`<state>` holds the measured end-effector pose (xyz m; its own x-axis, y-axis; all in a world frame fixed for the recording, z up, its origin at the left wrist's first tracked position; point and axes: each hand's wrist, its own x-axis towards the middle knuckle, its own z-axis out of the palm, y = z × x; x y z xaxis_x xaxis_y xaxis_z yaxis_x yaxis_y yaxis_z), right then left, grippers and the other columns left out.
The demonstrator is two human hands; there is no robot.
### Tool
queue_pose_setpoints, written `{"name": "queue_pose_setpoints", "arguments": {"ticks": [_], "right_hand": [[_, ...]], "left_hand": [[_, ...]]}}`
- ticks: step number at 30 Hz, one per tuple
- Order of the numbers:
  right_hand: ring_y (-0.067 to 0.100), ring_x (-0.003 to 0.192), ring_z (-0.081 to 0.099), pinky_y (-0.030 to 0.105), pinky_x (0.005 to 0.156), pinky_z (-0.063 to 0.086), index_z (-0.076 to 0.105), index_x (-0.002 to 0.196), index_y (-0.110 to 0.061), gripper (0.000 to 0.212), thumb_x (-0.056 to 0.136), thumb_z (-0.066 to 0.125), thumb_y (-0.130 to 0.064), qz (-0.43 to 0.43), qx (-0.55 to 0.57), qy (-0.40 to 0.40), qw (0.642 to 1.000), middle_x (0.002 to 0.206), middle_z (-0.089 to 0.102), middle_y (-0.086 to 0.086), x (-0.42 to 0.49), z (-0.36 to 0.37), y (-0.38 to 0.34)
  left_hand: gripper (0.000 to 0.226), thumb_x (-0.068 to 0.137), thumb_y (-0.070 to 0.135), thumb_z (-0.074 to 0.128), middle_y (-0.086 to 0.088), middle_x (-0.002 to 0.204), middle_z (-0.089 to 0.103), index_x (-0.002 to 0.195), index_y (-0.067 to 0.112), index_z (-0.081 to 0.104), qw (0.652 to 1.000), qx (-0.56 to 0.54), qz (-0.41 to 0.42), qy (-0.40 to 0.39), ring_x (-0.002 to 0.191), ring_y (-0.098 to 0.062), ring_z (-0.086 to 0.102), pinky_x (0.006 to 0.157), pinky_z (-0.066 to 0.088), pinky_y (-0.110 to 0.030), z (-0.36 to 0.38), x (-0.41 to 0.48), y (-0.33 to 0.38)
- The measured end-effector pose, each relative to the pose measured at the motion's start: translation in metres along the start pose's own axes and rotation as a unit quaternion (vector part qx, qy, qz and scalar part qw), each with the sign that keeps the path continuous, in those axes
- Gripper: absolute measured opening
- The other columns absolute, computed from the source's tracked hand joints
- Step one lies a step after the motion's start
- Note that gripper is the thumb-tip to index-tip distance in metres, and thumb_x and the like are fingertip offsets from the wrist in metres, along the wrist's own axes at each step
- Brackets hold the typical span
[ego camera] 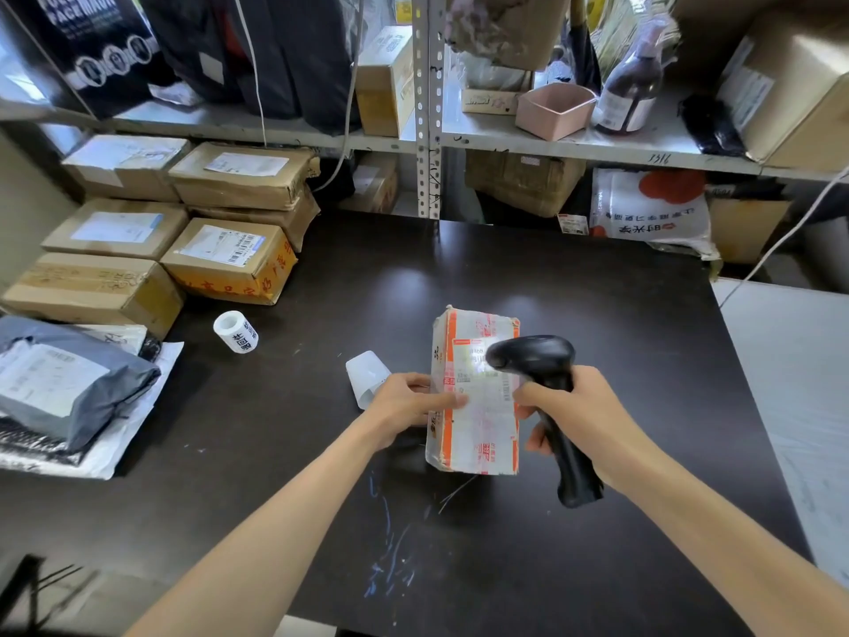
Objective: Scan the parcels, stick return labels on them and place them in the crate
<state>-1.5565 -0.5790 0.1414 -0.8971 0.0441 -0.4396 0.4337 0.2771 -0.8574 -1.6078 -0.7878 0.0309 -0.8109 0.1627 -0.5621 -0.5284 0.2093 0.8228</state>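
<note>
A small parcel [478, 434] wrapped in orange-and-white tape lies on the dark table [459, 268], its shipping label facing up. My left hand [409, 409] grips the parcel's left edge, thumb lying on the label. My right hand [579, 413] grips the handle of a black barcode scanner [537, 360], whose head hangs just above the label; a bright patch of light falls on the label under it. A roll of return labels [235, 331] stands on the table to the left. A loose white backing strip [367, 377] curls beside my left hand.
Several cardboard boxes [229, 259] are stacked at the table's back left. Grey and white poly mailers [69, 383] lie at the left edge. Metal shelves [427, 140] behind hold boxes, a pink tub [553, 110] and a bottle [629, 91]. No crate shows.
</note>
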Motion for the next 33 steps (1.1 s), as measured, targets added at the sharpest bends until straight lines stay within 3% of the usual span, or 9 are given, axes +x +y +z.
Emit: {"name": "queue_pose_setpoints", "arguments": {"ticks": [6, 11, 14, 17, 19, 26, 29, 31, 33], "right_hand": [[0.024, 0.058, 0.059, 0.031, 0.058, 0.045, 0.055, 0.089, -0.008, 0.015, 0.083, 0.059, -0.021, 0.034, -0.059, 0.120, 0.990, 0.071, 0.058, 0.009, 0.042, -0.017, 0.042], [0.024, 0.080, 0.058, 0.033, 0.060, 0.040, 0.048, 0.107, -0.008, 0.032, 0.085, 0.066, -0.022, 0.061, -0.175, 0.102, 0.977, 0.093, 0.060, 0.010, 0.078, -0.027, 0.069], [0.033, 0.093, 0.057, 0.038, 0.069, 0.045, 0.046, 0.109, -0.004, 0.042, 0.083, 0.071, -0.026, 0.053, -0.302, 0.123, 0.944, 0.106, 0.058, 0.014, 0.093, -0.022, 0.081], [0.037, 0.103, 0.055, 0.042, 0.078, 0.047, 0.047, 0.106, -0.003, 0.049, 0.080, 0.074, -0.036, 0.055, -0.396, 0.137, 0.906, 0.110, 0.059, 0.016, 0.103, -0.015, 0.086], [0.036, 0.104, 0.055, 0.042, 0.078, 0.048, 0.048, 0.105, -0.004, 0.051, 0.080, 0.075, -0.039, 0.051, -0.411, 0.141, 0.899, 0.110, 0.060, 0.015, 0.106, -0.011, 0.090], [0.038, 0.119, 0.042, 0.044, 0.092, 0.042, 0.039, 0.123, 0.004, 0.076, 0.074, 0.081, -0.036, 0.070, -0.358, 0.159, 0.917, 0.127, 0.046, 0.020, 0.106, -0.009, 0.078], [0.030, 0.115, 0.035, 0.037, 0.088, 0.039, 0.038, 0.129, 0.002, 0.068, 0.080, 0.074, -0.028, -0.083, -0.277, 0.259, 0.922, 0.127, 0.041, 0.015, 0.085, 0.009, 0.054], [0.018, 0.104, 0.047, 0.031, 0.082, 0.043, 0.047, 0.124, -0.011, 0.045, 0.087, 0.067, -0.028, -0.192, -0.215, 0.209, 0.935, 0.117, 0.049, 0.001, 0.074, 0.031, 0.029], [0.008, 0.096, 0.055, 0.023, 0.080, 0.046, 0.055, 0.116, -0.021, 0.024, 0.096, 0.056, -0.034, -0.182, -0.177, 0.066, 0.965, 0.109, 0.056, -0.009, 0.071, 0.058, 0.004]], "left_hand": [[0.035, 0.078, 0.047, 0.076, 0.009, 0.095, 0.075, 0.097, 0.019, 0.066, 0.991, 0.118, -0.068, -0.019, 0.086, -0.007, 0.072, 0.078, 0.058, -0.025, 0.001, 0.010, 0.000], [0.031, 0.080, 0.045, 0.076, 0.006, 0.109, 0.070, 0.099, 0.022, 0.065, 0.946, 0.308, 0.039, 0.089, 0.083, -0.005, 0.064, 0.071, 0.049, -0.019, -0.019, 0.015, 0.019], [0.057, 0.078, 0.044, 0.075, -0.001, 0.124, 0.057, 0.124, 0.018, 0.056, 0.872, 0.427, 0.097, 0.221, 0.110, -0.018, 0.056, 0.088, 0.047, -0.028, -0.041, 0.020, 0.025], [0.088, 0.071, 0.059, 0.073, -0.007, 0.136, 0.045, 0.138, 0.013, 0.040, 0.781, 0.597, 0.027, 0.181, 0.126, -0.027, 0.041, 0.099, 0.042, -0.036, -0.060, 0.027, 0.018], [0.093, 0.070, 0.063, 0.072, -0.009, 0.137, 0.045, 0.139, 0.010, 0.038, 0.763, 0.626, 0.003, 0.158, 0.127, -0.028, 0.040, 0.101, 0.041, -0.037, -0.066, 0.032, 0.006], [0.064, 0.067, 0.043, 0.082, -0.002, 0.114, 0.061, 0.118, 0.014, 0.056, 0.867, 0.419, 0.112, 0.247, 0.105, -0.023, 0.054, 0.079, 0.047, -0.032, -0.075, 0.031, -0.010], [0.060, 0.066, 0.035, 0.086, 0.017, 0.108, 0.055, 0.115, 0.031, 0.052, 0.920, 0.264, 0.181, 0.228, 0.102, -0.007, 0.053, 0.071, 0.042, -0.013, -0.075, 0.017, -0.008], [0.059, 0.067, 0.032, 0.086, 0.030, 0.105, 0.052, 0.111, 0.041, 0.049, 0.929, 0.225, 0.213, 0.204, 0.105, -0.001, 0.052, 0.069, 0.041, -0.005, -0.070, 0.006, -0.004], [0.058, 0.068, 0.031, 0.086, 0.036, 0.106, 0.052, 0.110, 0.043, 0.049, 0.928, 0.202, 0.246, 0.194, 0.108, 0.008, 0.050, 0.078, 0.041, -0.006, -0.063, -0.004, 0.002]]}}
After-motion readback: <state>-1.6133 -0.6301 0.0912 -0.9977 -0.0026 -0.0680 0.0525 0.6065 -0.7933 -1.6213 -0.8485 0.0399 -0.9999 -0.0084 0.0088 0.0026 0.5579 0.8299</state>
